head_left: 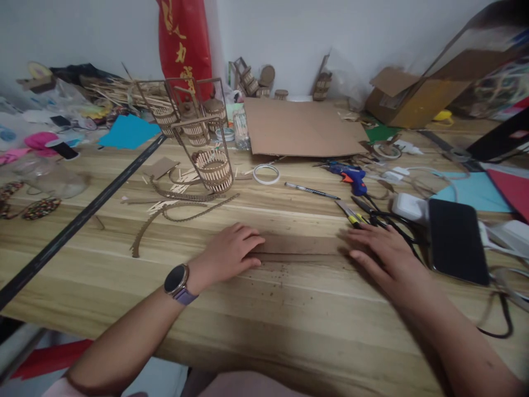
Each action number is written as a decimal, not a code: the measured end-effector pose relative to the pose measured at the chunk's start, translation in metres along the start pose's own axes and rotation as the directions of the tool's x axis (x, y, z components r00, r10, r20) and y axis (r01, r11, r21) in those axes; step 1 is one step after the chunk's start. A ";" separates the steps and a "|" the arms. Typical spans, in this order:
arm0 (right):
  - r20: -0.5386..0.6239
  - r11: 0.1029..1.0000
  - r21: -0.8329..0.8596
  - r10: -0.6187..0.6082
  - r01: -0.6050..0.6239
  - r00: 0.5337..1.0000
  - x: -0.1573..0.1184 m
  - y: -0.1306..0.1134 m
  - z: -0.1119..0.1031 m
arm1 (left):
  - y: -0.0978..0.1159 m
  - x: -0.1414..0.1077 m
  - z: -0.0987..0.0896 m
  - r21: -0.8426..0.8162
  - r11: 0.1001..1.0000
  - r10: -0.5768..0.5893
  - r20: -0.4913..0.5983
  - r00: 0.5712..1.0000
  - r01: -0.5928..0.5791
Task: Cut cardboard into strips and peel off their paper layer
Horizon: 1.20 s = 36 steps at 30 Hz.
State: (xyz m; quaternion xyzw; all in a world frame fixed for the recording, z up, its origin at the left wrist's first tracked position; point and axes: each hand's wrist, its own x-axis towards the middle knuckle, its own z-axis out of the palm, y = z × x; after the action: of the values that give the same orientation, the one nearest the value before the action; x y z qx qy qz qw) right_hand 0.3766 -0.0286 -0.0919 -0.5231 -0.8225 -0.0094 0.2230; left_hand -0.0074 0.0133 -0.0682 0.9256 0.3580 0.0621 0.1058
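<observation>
A brown cardboard strip [303, 246] lies across the wooden table in front of me, with a narrower strip or fold along its near edge. My left hand [231, 251] is closed around its left end, thumb at the near side and fingers above. At the right end, my right hand [382, 253] lies palm down, fingers stretched out and fingertips touching the strip. A yellow-and-black cutter [351, 215] rests just beyond the right fingers. Small brown crumbs [283, 273] are scattered on the near side of the strip.
Small stick-and-cardboard baskets [214, 171] stand left of centre, with curved corrugated strips [142, 231] before them. Beyond lie a tape roll [266, 174], a pen [312, 191], a blue glue gun [351, 176] and a cardboard sheet [306, 127]. A phone [458, 240] and cables are at right.
</observation>
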 end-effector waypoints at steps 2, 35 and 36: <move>0.023 0.998 0.005 -0.062 0.062 0.998 0.002 -0.004 0.000 | -0.002 0.000 -0.001 -0.002 1.000 -0.009 0.019 1.000 0.009; 0.124 0.985 0.172 -0.029 0.007 0.992 -0.001 0.001 0.002 | -0.051 -0.023 -0.025 -0.195 0.976 -0.082 0.072 0.994 0.095; 0.125 0.984 0.176 -0.027 0.005 0.992 -0.001 0.001 0.002 | -0.051 -0.023 -0.025 -0.194 0.977 -0.080 0.070 0.994 0.092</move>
State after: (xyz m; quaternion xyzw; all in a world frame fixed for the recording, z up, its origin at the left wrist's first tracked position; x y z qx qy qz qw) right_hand 0.3773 -0.0283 -0.0947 -0.4943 -0.8368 0.0948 0.2153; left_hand -0.0621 0.0384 -0.0575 0.8958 0.3863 0.0639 0.2102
